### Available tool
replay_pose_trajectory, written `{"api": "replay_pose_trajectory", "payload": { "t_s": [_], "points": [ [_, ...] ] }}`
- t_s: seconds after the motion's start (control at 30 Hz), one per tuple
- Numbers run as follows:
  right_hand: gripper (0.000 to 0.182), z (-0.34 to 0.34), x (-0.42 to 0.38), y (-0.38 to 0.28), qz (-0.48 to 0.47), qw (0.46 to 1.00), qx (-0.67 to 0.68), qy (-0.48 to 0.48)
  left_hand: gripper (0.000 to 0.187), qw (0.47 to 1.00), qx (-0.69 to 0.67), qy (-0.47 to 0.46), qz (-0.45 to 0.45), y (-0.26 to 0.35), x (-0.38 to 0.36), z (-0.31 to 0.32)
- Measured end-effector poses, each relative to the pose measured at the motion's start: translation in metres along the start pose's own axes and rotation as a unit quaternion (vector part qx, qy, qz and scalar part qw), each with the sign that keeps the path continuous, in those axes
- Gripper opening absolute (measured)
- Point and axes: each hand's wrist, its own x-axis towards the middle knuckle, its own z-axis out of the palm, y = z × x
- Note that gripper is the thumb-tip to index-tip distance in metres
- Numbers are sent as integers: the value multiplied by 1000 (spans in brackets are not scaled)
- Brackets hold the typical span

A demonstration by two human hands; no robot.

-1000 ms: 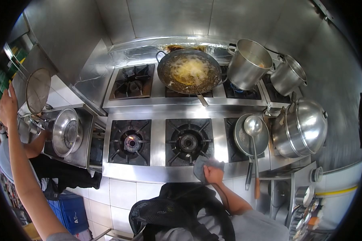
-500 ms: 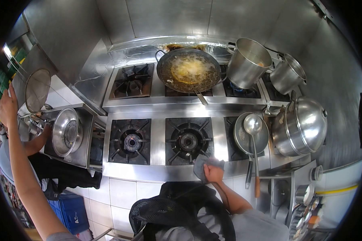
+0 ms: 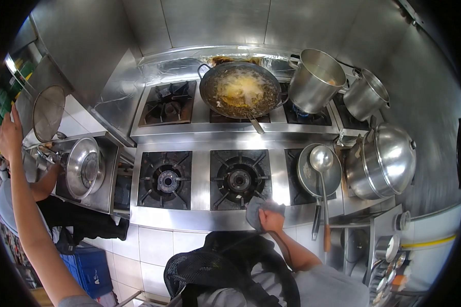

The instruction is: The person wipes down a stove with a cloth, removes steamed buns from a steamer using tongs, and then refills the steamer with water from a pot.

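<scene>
My right hand (image 3: 272, 220) is closed around a grey cloth (image 3: 256, 215), which lies on the front edge of the steel stove (image 3: 200, 219) below the middle front burner (image 3: 239, 180). Far to the left my left hand (image 3: 10, 137) is raised with fingers stretched upward, beside a round mesh strainer (image 3: 48, 113) and overlapping green packages (image 3: 0, 105) in this view. On the back middle burner, a wok (image 3: 210, 100) holds bubbling oil with a pale yellow foaming mass (image 3: 241, 89). A pan (image 3: 305, 176) with a ladle (image 3: 322, 159) across it sits front right.
Two tall steel pots (image 3: 315, 89) stand back right, with a domed steel vessel (image 3: 384, 161) in front. At left, a co-worker's hand (image 3: 58, 168) is near a steel bowl (image 3: 82, 176) over the sink. A blue crate (image 3: 89, 271) stands on the floor. Pots hang lower right.
The foam in the wok has shifted shape a little. The co-worker's hand at the left has moved slightly. Both of my hands stay in place.
</scene>
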Motion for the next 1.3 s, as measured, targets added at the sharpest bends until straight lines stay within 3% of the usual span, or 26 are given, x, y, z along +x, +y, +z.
{"api": "replay_pose_trajectory", "payload": {
  "t_s": [1.3],
  "points": [
    [48, 6, 2, 5, -8, 1000, 8, 1, 59, 1000, -2, -7, -7, -1, 1, -6]
  ]
}}
